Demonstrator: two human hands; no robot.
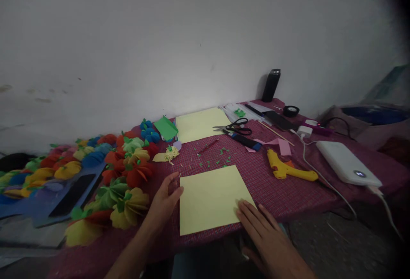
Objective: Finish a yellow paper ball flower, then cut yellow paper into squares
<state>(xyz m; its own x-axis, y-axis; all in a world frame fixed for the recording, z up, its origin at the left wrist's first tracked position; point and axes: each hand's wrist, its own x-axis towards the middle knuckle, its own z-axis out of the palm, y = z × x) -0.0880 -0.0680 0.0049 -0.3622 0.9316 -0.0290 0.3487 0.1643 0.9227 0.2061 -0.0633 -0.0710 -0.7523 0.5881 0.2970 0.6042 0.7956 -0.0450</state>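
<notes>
Pale yellow sheet (211, 200) lying crosswise at the front of the worktop (256, 176)

Folded-paper ornaments (137, 174), rounded and ribbed, several with green tops, crowd the left side. Next comes the left hand (165, 198), curved, thumb and fingers apart; the thumb tip reaches the sheet's left edge, though whether it presses there cannot be told. The sheet itself is smooth, flat and four-sided. Its long axis runs left to right, the right end angled slightly away from the wearer, and its near left corner lies close to the worktop's front edge. Small green scraps (229, 158) dot the surface beyond the far edge; farther back, scissors (229, 127) with black handles rest their blades over more yellow paper (201, 125). The right hand (265, 232) lies palm down on the near right corner, fingers extended and close together, clamped on nothing. Bare checked cloth (288, 198) leaves open room between sheet and yellow glue gun (285, 168). Rightmost is a white, hard-cased power bank (346, 161).
</notes>
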